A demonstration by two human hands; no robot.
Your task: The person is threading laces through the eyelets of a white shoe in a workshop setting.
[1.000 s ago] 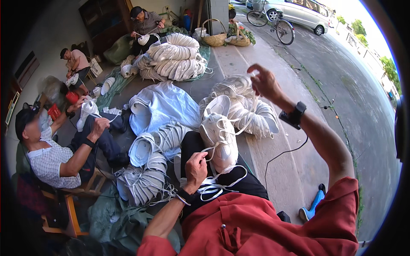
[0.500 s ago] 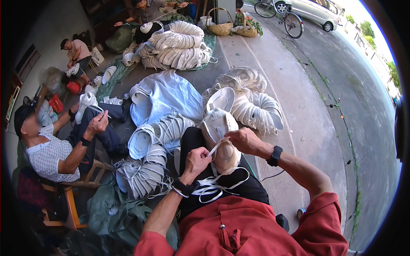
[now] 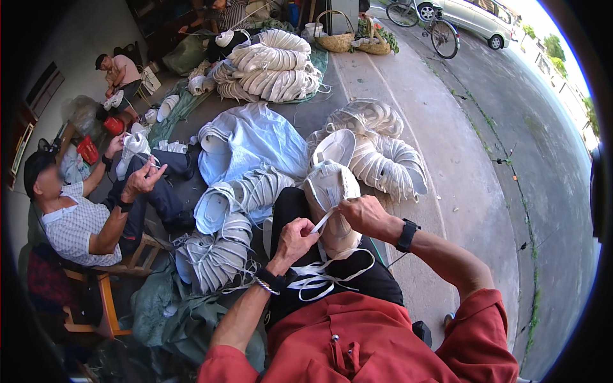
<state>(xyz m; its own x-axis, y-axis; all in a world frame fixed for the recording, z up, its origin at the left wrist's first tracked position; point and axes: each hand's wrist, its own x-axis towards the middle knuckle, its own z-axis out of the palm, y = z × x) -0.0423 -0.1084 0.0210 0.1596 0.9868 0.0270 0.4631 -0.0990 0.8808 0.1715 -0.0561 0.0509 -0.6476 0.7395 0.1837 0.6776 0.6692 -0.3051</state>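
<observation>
A white lace-up shoe rests on my dark-trousered lap, beneath my hands. My left hand pinches a flat white shoelace on the shoe's left side. The lace runs taut up to my right hand, whose closed fingers grip it over the shoe and cover part of its upper. Loose lace ends trail in loops over my lap below the shoe. Another pale shoe lies just beyond it, at the edge of a pile.
Bundled white shoes lie beyond my lap, with more stacks to the left. A light blue cloth covers some. At left, a seated co-worker handles a shoe and lace. Farther back are other people, baskets and a bicycle.
My right hand has come slightly down over the shoe, still gripping the lace. My left hand has hardly moved. The co-worker's hands at left have shifted a little. The whole view has shifted slightly.
</observation>
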